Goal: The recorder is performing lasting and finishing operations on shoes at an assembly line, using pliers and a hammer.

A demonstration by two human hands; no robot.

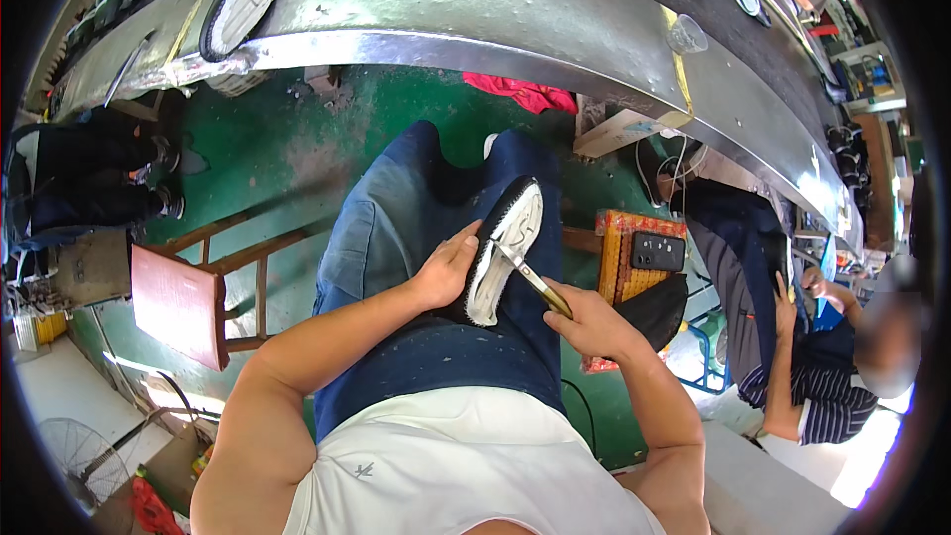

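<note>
Your left hand [451, 272] grips the black shoe with white sole [505, 248] on your lap; your right hand [589, 322] closes around the brass-handled scissors [533, 279], trimming the sole edge; next, steady snips along it.

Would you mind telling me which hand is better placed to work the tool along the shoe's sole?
Probably the right hand: it grips the tool, tip on the sole, while the left hand steadies the shoe.

A dark phone [658, 251] lies screen-up at about three o'clock on a flat orange-red patterned pack [634, 238]. Toward two o'clock, a pale box [619, 132], possibly cardboard, sits under the metal bench [495, 10].
</note>
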